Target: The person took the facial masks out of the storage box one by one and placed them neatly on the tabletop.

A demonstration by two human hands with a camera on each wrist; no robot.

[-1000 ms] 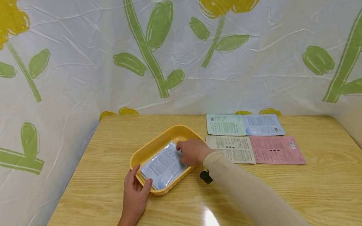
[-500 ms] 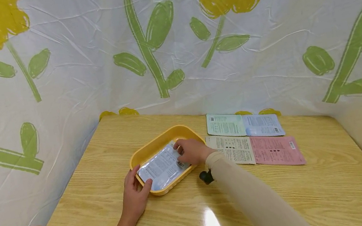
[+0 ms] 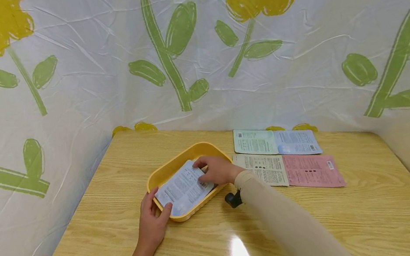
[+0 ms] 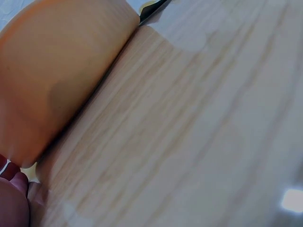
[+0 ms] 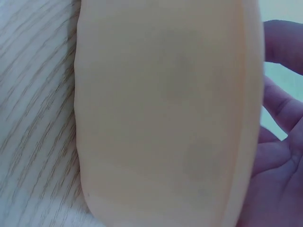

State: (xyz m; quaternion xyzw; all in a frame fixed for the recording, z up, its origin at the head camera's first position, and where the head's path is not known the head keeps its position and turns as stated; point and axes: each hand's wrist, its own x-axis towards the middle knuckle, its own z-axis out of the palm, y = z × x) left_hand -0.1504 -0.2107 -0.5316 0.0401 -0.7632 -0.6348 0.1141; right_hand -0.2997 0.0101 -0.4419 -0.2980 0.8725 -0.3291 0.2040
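A yellow plastic basket (image 3: 173,168) stands on the wooden table, with flat light blue sheet mask packets inside. My right hand (image 3: 217,169) reaches over its right side and pinches the top blue sheet mask packet (image 3: 182,189) by its right end. That packet is tilted and overlaps the basket's near left rim. My left hand (image 3: 154,219) holds the basket's left end, thumb over the rim and fingers along the outside. In the right wrist view the basket wall (image 5: 161,113) covers most of the picture, and the right fingers (image 5: 284,45) show beyond the rim.
Right of the basket lie a green packet (image 3: 255,141), a blue packet (image 3: 297,141), a cream packet (image 3: 264,170) and a pink packet (image 3: 312,170), side by side in two rows. A flower-print cloth (image 3: 102,81) hangs behind the table (image 3: 283,222).
My right hand has shifted slightly left and lifted the top blue sheet mask packet, which has tilted and lost its glare. My left hand and the basket have stayed put.
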